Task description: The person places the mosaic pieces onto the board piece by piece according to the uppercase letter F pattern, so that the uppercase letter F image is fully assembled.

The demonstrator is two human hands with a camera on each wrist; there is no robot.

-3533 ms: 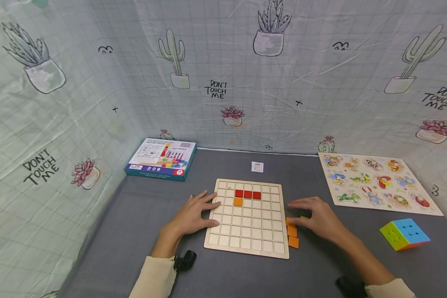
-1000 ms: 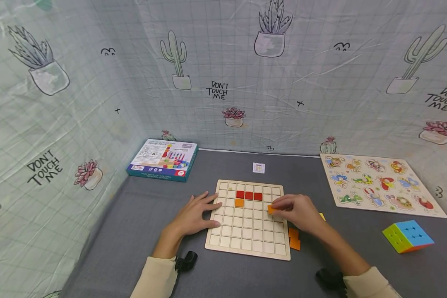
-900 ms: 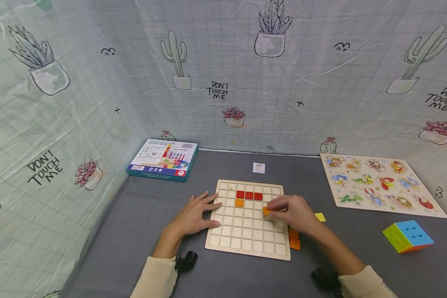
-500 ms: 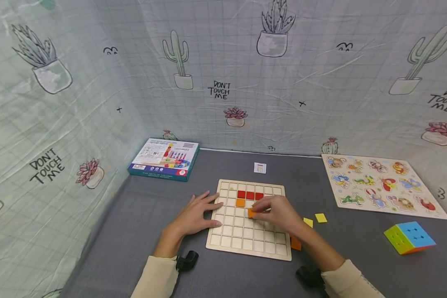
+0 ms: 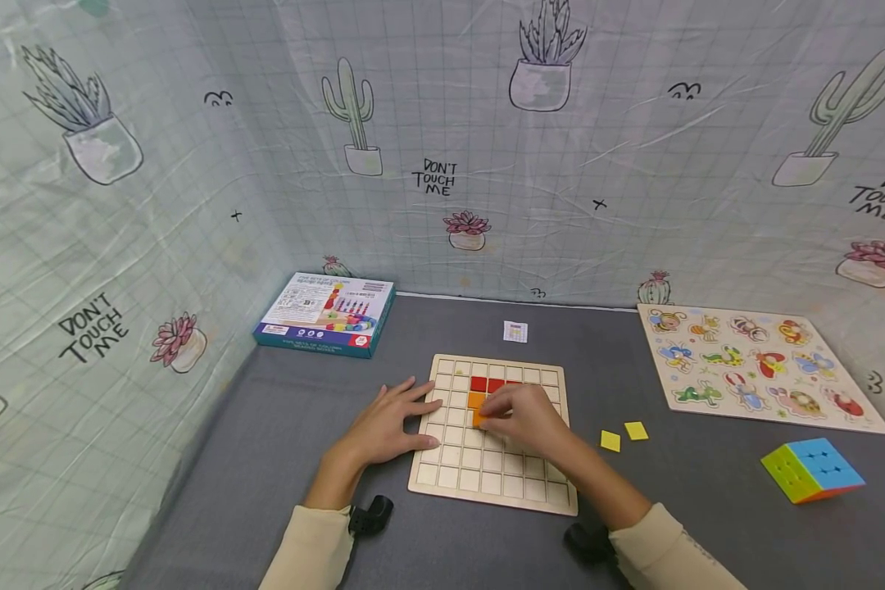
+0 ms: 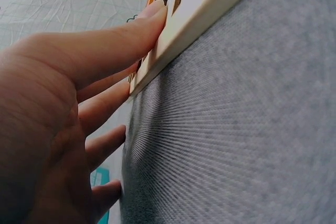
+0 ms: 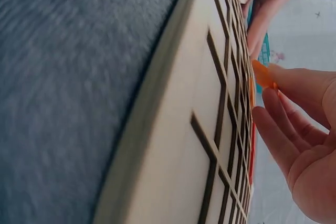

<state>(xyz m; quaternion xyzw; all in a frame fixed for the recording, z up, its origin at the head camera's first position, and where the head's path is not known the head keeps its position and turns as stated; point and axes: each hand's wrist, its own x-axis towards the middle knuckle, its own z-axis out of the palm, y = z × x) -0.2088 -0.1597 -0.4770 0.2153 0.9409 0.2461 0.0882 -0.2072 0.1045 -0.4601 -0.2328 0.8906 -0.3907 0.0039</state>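
Note:
A pale wooden grid board point(image 5: 492, 485) lies on the grey cloth, with a row of red tiles point(image 5: 479, 383) near its far side. Below the leftmost red one sits an orange tile point(image 5: 475, 400). My right hand point(image 5: 528, 419) pinches another orange tile point(image 7: 261, 74) between thumb and fingers, close over the cell below that first orange one. In the right wrist view the pinched tile is tilted against the grid. My left hand point(image 5: 383, 428) rests with spread fingers along the board's left edge; in the left wrist view its thumb point(image 6: 123, 38) presses on the board's top.
Two yellow tiles point(image 5: 610, 441) lie right of the board. Further right are a puzzle cube point(image 5: 811, 470) and an insect puzzle board point(image 5: 760, 365). A small printed card point(image 5: 515, 331) lies behind the grid, and a flat toy box point(image 5: 326, 315) is at back left.
My right hand has picked an orange tile from the pile beside the board and carried it left over the grid. The yellow tiles now show; its forearm covers the loose orange ones. My left hand stays put.

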